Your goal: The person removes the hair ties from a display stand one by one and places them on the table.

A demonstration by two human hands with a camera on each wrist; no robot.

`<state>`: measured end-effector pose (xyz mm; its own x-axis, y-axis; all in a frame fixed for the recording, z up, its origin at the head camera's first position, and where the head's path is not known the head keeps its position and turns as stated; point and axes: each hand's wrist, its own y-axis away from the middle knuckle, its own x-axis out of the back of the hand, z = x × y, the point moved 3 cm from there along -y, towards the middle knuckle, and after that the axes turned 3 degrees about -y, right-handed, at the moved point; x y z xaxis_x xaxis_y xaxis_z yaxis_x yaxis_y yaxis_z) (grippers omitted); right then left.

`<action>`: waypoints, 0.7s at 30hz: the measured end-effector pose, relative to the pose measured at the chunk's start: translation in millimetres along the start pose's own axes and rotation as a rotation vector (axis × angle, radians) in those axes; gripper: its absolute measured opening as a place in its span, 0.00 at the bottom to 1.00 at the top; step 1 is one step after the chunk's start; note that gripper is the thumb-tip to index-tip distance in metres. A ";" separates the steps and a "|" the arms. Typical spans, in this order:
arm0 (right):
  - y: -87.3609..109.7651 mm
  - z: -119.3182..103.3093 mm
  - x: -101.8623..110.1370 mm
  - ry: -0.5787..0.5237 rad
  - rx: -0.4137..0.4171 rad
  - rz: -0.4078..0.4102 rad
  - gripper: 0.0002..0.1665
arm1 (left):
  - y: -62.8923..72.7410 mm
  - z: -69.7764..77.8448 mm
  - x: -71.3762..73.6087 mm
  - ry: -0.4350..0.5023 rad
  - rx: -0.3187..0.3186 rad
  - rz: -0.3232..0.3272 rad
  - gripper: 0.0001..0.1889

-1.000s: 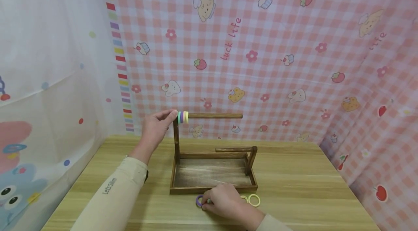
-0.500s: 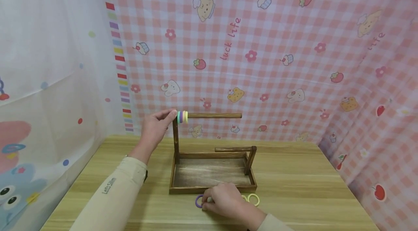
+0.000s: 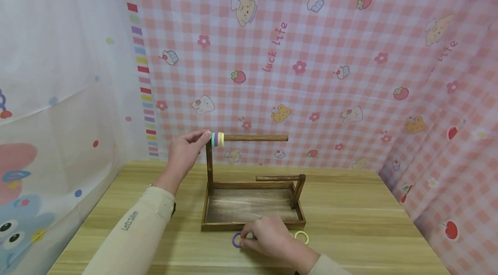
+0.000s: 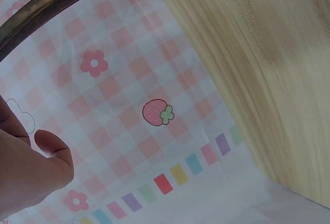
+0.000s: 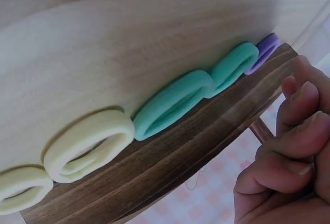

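rings [image 5: 167, 95] like these should be light and a little springy, hard to break but easy to squeeze out of round, so take each gently by opposite sides of its band; the matt surface probably slips little. five lie loose in a row on the tabletop [image 3: 342, 210], just beside the front wall of the tray [image 3: 219, 226]: two pale yellow, two teal and one purple, all plain, rounded and thick-rimmed. others, in teal, purple, pink and yellow, hang side by side on the upper peg [image 3: 256, 138], at the end by the post [image 3: 210, 167], whose top your left hand [image 3: 184, 149] pinches between thumb and forefinger. your right hand [image 3: 268, 236] reaches over the row, fingers bent near the purple ring [image 5: 264, 53]; whether they grasp anything, i can't tell.
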<state>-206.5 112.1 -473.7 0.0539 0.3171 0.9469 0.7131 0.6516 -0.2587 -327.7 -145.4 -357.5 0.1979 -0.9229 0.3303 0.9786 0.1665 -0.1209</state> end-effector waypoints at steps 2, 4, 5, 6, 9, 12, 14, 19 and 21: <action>-0.4 0.0 1.0 -0.016 -0.003 0.002 0.06 | 0.1 0.1 -0.2 0.000 -0.002 0.001 0.29; -0.7 -0.1 2.9 -0.043 -0.012 -0.005 0.07 | 0.4 0.5 -0.2 0.002 -0.005 0.002 0.29; -0.9 -0.3 4.0 -0.058 -0.016 -0.010 0.08 | 0.4 0.6 -0.2 0.003 -0.006 0.003 0.29; -1.1 -0.4 4.8 -0.067 -0.023 -0.014 0.08 | 0.5 0.7 -0.4 0.005 -0.006 0.004 0.28; -2.4 -1.1 7.8 -0.086 -0.043 -0.020 0.07 | 0.4 0.6 -0.5 0.008 -0.006 0.007 0.28; -3.9 -1.5 11.7 -0.135 -0.067 -0.016 0.06 | 0.3 0.4 -0.7 0.012 -0.003 0.008 0.28; -5.0 -1.8 15.3 -0.173 -0.070 -0.001 0.06 | 0.3 0.4 -0.9 0.011 -0.001 0.009 0.28; -9.1 -0.2 24.6 -0.252 -0.102 0.005 0.08 | -0.4 0.2 -1.1 0.006 -0.009 0.017 0.28; -10.5 0.7 28.6 -0.274 -0.125 0.003 0.08 | -0.5 0.3 -1.1 0.007 -0.014 0.021 0.27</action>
<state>-213.0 114.8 -444.1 -0.1227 0.5038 0.8550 0.7944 0.5663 -0.2197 -328.5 -144.4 -357.6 0.2180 -0.9216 0.3210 0.9733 0.1810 -0.1411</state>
